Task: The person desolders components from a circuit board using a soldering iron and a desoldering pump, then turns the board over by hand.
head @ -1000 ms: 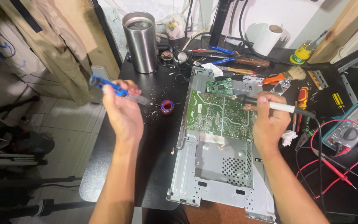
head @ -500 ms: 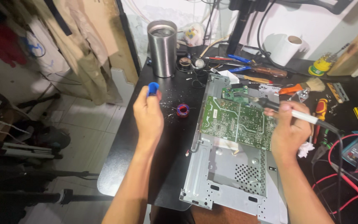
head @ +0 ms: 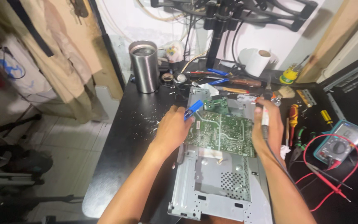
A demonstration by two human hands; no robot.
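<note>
Green circuit board sits on the metal chassis, mid-desk. My left hand is closed around a blue desoldering pump; right hand grips the soldering iron. I'd steady both wrists and bring the pump tip close to the joint.

Left hand grips blue tool; right hand perhaps iron

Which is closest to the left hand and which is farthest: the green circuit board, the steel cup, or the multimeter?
From the left hand:
1. Green circuit board, right beside the hand, on the metal chassis.
2. Steel cup, up at the table's back-left corner.
3. Multimeter, far off at the table's right edge.
</note>
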